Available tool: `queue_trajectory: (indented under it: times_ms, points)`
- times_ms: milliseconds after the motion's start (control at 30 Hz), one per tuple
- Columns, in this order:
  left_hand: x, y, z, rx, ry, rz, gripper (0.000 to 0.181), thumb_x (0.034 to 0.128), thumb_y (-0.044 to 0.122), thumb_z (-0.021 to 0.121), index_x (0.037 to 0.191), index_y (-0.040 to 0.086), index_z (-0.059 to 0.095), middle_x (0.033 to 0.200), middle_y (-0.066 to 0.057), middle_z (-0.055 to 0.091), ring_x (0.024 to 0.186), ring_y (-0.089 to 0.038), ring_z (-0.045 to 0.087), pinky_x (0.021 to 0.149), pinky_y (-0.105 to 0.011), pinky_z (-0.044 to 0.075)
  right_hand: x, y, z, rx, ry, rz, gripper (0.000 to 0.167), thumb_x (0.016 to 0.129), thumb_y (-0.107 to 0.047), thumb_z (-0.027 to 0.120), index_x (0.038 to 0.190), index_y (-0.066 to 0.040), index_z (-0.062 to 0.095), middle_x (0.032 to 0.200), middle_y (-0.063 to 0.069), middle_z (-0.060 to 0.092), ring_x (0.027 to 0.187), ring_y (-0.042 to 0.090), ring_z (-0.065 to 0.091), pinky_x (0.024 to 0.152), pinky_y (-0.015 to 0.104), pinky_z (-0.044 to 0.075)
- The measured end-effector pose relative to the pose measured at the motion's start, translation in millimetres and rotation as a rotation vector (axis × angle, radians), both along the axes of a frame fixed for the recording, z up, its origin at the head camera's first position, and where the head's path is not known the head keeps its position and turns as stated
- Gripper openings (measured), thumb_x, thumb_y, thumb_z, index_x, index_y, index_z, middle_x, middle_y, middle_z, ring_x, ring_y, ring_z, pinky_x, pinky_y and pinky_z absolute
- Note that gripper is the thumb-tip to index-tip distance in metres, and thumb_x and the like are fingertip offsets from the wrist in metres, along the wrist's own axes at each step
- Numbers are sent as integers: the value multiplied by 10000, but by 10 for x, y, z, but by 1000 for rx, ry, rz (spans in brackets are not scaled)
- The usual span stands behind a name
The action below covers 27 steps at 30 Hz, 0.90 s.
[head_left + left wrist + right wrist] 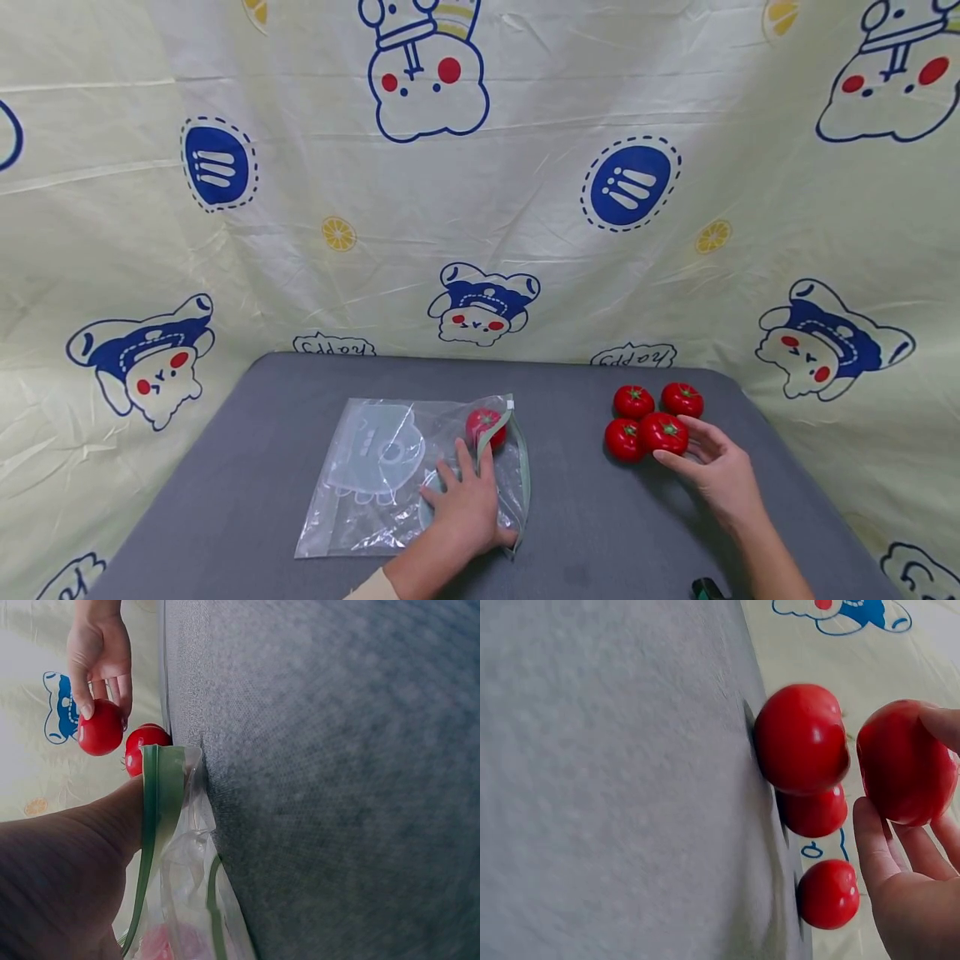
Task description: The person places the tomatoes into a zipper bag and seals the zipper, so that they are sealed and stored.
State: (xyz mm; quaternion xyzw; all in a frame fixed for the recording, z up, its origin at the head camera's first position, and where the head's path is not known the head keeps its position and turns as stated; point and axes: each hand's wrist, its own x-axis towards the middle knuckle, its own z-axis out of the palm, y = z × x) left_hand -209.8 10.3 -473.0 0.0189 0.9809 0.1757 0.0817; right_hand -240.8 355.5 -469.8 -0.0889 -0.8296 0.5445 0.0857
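A clear zip bag (pixel 337 525) with a green-edged mouth lies flat on the grey table, its mouth toward the right. One red tomato (pixel 483 427) sits inside, near the mouth. My left hand (pixel 465 504) rests on the bag by the mouth, fingers spread, thumb at the lower end of the green edge. To the right, my right hand (pixel 716 467) holds a tomato (pixel 906 761) between thumb and fingers, raised off the table. Three more tomatoes stand close by: a front one (pixel 624 440), a back left one (pixel 633 402) and a back right one (pixel 682 400).
The grey table (pixel 255 467) ends at a patterned cloth (pixel 525 192) hung behind and along the sides. A small black object (pixel 707 588) shows at the bottom edge near the right forearm; its kind is unclear.
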Motion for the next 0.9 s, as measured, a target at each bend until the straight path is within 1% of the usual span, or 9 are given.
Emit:
queue_trajectory:
  times_ms: [67, 100, 200, 233, 433, 567, 767, 900]
  points:
    - [3, 0, -2, 0, 0, 0, 1347, 574, 540, 974, 1621, 156, 219, 1684, -253, 182, 1471, -601, 264, 1030, -851, 294, 20, -45, -8, 5, -5, -2, 811, 849, -337, 851, 1516, -98, 455, 1325, -140, 577, 996, -168, 560, 806, 73, 522]
    - [3, 0, -1, 0, -4, 0, 1344, 576, 539, 973, 1622, 157, 219, 1684, -253, 181, 1472, -600, 263, 1030, -851, 292, 31, -72, -10, 8, -7, -2, 810, 849, -340, 850, 1516, -100, 457, 1346, -116, 578, 1002, -165, 553, 808, 68, 518]
    - [-3, 1, 1, -2, -13, -1, 1329, 587, 541, 967, 1621, 160, 223, 1685, -251, 177, 1475, -599, 256, 1032, -851, 291, 67, -156, -4, 30, -24, 15, 809, 857, -357, 840, 1524, -113, 453, 1474, 67, 504, 1007, -149, 546, 820, 67, 513]
    - [-3, 2, -1, -4, -13, -2, 1324, 590, 542, 965, 1620, 159, 228, 1685, -250, 177, 1475, -599, 256, 1031, -851, 292, 80, -183, 3, 30, -28, 26, 811, 858, -350, 840, 1526, -110, 450, 1487, 104, 487, 1003, -145, 550, 820, 69, 514]
    - [-2, 2, 3, -12, -11, -5, 1309, 591, 545, 963, 1615, 155, 248, 1684, -251, 182, 1475, -599, 258, 1029, -848, 300, 138, -311, 35, 24, -32, 79, 794, 858, -330, 842, 1520, -97, 470, 1466, 130, 499, 1000, -104, 580, 846, 86, 518]
    - [-3, 0, 11, -13, -15, -6, 1296, 596, 544, 961, 1612, 154, 257, 1684, -250, 181, 1475, -597, 258, 1032, -847, 298, 160, -381, 37, 32, -33, 87, 785, 853, -334, 845, 1509, -101, 482, 1465, 135, 510, 998, -104, 578, 845, 99, 522]
    - [3, -1, 3, -4, -13, -6, 1309, 586, 537, 968, 1614, 154, 253, 1685, -256, 174, 1477, -603, 247, 1033, -851, 290, 183, -484, 32, -20, -17, 92, 766, 837, -287, 863, 1474, -79, 492, 1427, 68, 526, 1020, -100, 599, 855, 119, 541]
    - [-2, -2, -3, 0, -14, -6, 1313, 585, 538, 968, 1615, 157, 249, 1685, -255, 173, 1478, -604, 242, 1033, -853, 286, 194, -542, 33, -32, -12, 111, 748, 841, -267, 860, 1471, -83, 502, 1452, 101, 520, 1033, -47, 612, 857, 139, 551]
